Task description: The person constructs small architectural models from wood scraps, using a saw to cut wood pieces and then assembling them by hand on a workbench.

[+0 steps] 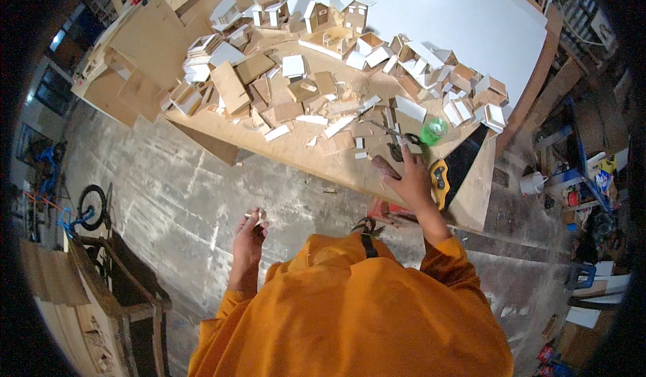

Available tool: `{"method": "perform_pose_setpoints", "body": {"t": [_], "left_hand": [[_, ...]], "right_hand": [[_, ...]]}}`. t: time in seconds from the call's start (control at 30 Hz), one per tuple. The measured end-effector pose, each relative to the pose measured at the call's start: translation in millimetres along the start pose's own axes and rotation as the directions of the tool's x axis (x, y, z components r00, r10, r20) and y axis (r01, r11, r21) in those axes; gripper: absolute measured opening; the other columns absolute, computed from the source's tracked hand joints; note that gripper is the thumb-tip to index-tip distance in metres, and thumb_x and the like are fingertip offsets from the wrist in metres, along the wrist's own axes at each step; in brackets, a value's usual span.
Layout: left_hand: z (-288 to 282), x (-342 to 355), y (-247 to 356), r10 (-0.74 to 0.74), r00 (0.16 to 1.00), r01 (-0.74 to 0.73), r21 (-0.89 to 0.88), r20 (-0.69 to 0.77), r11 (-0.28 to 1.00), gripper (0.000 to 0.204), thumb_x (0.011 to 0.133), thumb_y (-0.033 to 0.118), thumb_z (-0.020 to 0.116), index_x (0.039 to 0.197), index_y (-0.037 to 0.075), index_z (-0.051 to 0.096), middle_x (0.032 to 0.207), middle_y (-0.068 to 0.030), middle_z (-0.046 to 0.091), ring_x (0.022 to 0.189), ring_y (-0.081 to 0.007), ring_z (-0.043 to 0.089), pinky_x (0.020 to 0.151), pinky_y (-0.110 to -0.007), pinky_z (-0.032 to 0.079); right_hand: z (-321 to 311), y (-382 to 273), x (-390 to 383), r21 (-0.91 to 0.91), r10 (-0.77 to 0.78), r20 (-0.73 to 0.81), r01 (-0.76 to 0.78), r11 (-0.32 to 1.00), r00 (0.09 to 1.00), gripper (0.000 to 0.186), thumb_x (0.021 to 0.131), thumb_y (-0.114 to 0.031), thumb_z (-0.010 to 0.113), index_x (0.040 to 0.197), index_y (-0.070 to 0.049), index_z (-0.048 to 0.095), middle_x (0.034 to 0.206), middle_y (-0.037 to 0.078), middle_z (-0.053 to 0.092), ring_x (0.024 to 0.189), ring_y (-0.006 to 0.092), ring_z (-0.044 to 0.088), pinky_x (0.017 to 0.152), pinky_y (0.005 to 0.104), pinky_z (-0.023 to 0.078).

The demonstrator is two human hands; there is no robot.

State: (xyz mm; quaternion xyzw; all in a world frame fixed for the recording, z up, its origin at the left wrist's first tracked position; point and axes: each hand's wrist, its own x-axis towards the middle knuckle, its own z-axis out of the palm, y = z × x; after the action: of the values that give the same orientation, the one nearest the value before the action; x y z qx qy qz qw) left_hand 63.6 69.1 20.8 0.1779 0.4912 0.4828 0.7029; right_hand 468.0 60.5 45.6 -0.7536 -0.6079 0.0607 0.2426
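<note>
My left hand [247, 239] is held over the floor, off the table's front edge, with its fingertips closed on a small pale scrap [254, 214]. My right hand [415, 178] reaches over the table's front right, fingers stretched and apart. Its fingertips are at the black handles of a pair of scissors [396, 149]; whether they touch is hard to tell. A dark brown rounded piece [385, 166] lies beside the thumb. Right of the hand is a yellow and black saw handle [440, 183], and past the fingers stands a green see-through container [435, 130].
Small model houses [336, 17] of brown board with white roofs crowd the wooden table [316, 168], among scattered offcuts [289, 111]. A large white sheet [431, 14] lies behind. Brown boards [151, 47] stack at left. Something red [393, 212] is under the front edge.
</note>
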Motion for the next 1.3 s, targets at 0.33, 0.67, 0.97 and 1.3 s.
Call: {"method": "perform_pose_setpoints", "body": {"t": [0.33, 0.67, 0.97, 1.3], "left_hand": [[122, 61, 0, 0.085, 0.981, -0.134, 0.294, 0.174, 0.946, 0.019, 0.088, 0.019, 0.062, 0.104, 0.008, 0.062, 0.087, -0.0001, 0.065, 0.072, -0.0068, 0.058, 0.063, -0.019, 0.043], [179, 89, -11, 0.148, 0.892, -0.348, 0.439, 0.428, 0.828, 0.017, 0.085, 0.012, 0.066, 0.101, 0.005, 0.063, 0.085, 0.0016, 0.063, 0.075, -0.0071, 0.055, 0.070, -0.023, 0.045], [213, 163, 19, 0.259, 0.694, -0.719, 0.666, 0.671, 0.201, 0.019, 0.077, 0.010, 0.068, 0.092, 0.002, 0.061, 0.081, -0.0137, 0.062, 0.072, -0.0279, 0.059, 0.067, -0.034, 0.046], [231, 189, 54, 0.196, 0.488, -0.830, 0.522, 0.851, -0.198, 0.035, 0.076, 0.020, 0.069, 0.103, -0.001, 0.062, 0.082, -0.0164, 0.062, 0.076, -0.0336, 0.059, 0.071, -0.041, 0.047]], "right_hand": [[-21, -2, 6, 0.109, -0.087, 0.131, 0.073, 0.991, 0.988, 0.096, 0.062, -0.029, 0.082, 0.141, -0.007, 0.031, 0.115, 0.022, 0.049, 0.106, 0.0404, 0.048, 0.088, 0.0469, 0.042], [-14, 23, 16, 0.126, -0.084, 0.265, 0.052, 0.991, 0.961, 0.099, 0.064, -0.038, 0.081, 0.143, -0.008, 0.028, 0.120, 0.023, 0.050, 0.107, 0.0431, 0.049, 0.092, 0.0481, 0.040], [1, 26, 3, 0.275, 0.058, 0.095, -0.082, 0.958, 0.994, 0.098, 0.068, -0.063, 0.069, 0.137, -0.003, 0.035, 0.127, 0.025, 0.047, 0.119, 0.0431, 0.042, 0.101, 0.0466, 0.034], [-50, 11, -61, 0.053, 0.439, -0.096, -0.436, 0.898, 0.893, 0.056, 0.075, -0.018, 0.071, 0.125, -0.003, 0.050, 0.104, 0.020, 0.061, 0.094, 0.0372, 0.059, 0.083, 0.0429, 0.048]]}}
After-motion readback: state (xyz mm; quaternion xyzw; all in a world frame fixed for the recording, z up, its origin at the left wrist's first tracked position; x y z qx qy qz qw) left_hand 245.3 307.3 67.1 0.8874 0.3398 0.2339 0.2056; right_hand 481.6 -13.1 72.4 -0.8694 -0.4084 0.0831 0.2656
